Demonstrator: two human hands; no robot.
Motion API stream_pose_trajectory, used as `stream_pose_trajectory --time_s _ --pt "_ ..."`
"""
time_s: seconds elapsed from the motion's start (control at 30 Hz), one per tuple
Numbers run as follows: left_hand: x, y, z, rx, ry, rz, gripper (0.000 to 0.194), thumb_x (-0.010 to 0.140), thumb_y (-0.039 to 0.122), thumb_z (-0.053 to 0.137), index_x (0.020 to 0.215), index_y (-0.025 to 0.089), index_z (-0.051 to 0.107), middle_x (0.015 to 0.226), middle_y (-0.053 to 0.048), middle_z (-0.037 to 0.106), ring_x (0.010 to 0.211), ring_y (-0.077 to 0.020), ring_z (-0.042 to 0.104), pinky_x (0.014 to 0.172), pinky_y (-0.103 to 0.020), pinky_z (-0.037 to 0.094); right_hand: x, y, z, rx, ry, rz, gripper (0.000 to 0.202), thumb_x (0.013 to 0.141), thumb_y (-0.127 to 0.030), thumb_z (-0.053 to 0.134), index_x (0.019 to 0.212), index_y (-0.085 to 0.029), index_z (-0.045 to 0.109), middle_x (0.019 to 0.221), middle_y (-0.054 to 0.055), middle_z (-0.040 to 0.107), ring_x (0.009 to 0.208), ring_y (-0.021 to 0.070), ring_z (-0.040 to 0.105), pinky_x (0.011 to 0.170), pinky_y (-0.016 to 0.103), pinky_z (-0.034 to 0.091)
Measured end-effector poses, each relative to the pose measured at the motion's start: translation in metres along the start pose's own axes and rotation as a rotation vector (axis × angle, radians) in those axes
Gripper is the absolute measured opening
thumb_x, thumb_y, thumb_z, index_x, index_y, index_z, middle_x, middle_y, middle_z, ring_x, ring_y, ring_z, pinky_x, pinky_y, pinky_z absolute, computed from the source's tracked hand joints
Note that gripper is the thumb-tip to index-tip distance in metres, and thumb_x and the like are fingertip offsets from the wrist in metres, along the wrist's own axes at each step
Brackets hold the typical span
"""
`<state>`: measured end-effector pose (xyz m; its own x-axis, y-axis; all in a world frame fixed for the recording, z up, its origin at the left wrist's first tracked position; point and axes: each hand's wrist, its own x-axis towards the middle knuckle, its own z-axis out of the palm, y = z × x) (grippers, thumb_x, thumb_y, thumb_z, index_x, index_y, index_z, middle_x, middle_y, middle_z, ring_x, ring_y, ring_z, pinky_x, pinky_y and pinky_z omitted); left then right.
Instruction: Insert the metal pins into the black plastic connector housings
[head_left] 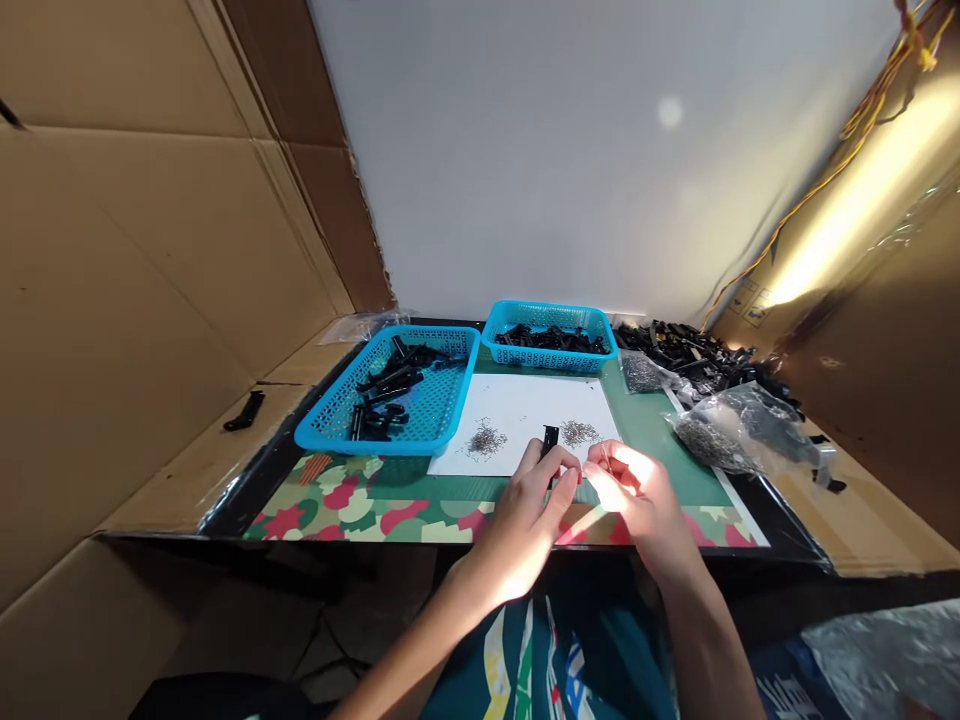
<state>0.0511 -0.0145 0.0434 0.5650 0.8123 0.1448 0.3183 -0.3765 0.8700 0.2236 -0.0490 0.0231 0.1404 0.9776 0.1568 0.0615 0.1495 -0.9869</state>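
My left hand (541, 480) is closed around a small black plastic part (550, 438), whose upper end sticks out above the fingers. Close beside it on the right, my right hand (626, 485) pinches something thin and small (606, 458), perhaps a metal piece; its exact kind is too small to make out. Both hands are over the front of a white sheet (525, 400). On that sheet lie two heaps of tiny metal pieces, a left heap (486, 440) and a right heap (580, 432) just beyond my fingers.
A large blue basket (315, 437) with long black parts stands at the left. Behind the sheet, a smaller blue basket (551, 358) holds more black parts. At the right are a black pile (682, 350) and clear bags (720, 430) of small pieces. Cardboard walls (150, 250) flank the table.
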Motion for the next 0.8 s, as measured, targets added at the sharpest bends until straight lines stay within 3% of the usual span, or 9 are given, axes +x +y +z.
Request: stream_pose_trajectory --time_s 0.2,0.47,0.7,0.8 --pt "-0.003 -0.002 0.002 0.042 0.011 0.011 0.037 0.111 0.044 0.030 0.102 0.026 0.061 0.100 -0.004 0.050 0.093 -0.0221 0.057 0.089 -0.035 0.046 0.004 0.008 0.008 0.032 0.044 0.017 0.028 0.092 -0.042 0.069 0.081 -0.017 0.064 0.071 -0.001 0.055 0.066 0.0153 0.050 0.059 0.027 0.047" --pt "-0.003 -0.015 0.006 0.051 0.102 0.000 0.033 0.112 0.037 0.033 0.092 0.025 0.058 0.097 -0.003 0.051 0.094 -0.0212 0.057 0.086 -0.033 0.044 -0.002 0.000 0.006 -0.068 -0.010 0.079 0.030 0.093 -0.045 0.069 0.083 -0.016 0.071 0.070 0.001 0.061 0.063 0.0160 0.054 0.055 0.027 0.046" --pt "-0.002 -0.018 0.006 0.008 0.045 -0.006 0.029 0.112 0.030 0.029 0.094 0.025 0.051 0.097 -0.002 0.050 0.084 -0.0182 0.053 0.079 -0.031 0.043 -0.008 -0.004 -0.002 -0.282 0.100 -0.018 0.025 0.094 -0.035 0.065 0.075 -0.018 0.064 0.060 -0.004 0.040 0.058 0.0124 0.036 0.052 0.025 0.033" --pt "-0.001 -0.016 0.009 -0.002 0.032 -0.014 0.029 0.112 0.030 0.030 0.093 0.023 0.052 0.095 -0.001 0.048 0.084 -0.0175 0.053 0.080 -0.030 0.043 -0.008 -0.004 -0.006 -0.270 0.058 0.023 0.025 0.095 -0.036 0.064 0.078 -0.018 0.065 0.063 -0.003 0.044 0.060 0.0127 0.038 0.053 0.024 0.033"
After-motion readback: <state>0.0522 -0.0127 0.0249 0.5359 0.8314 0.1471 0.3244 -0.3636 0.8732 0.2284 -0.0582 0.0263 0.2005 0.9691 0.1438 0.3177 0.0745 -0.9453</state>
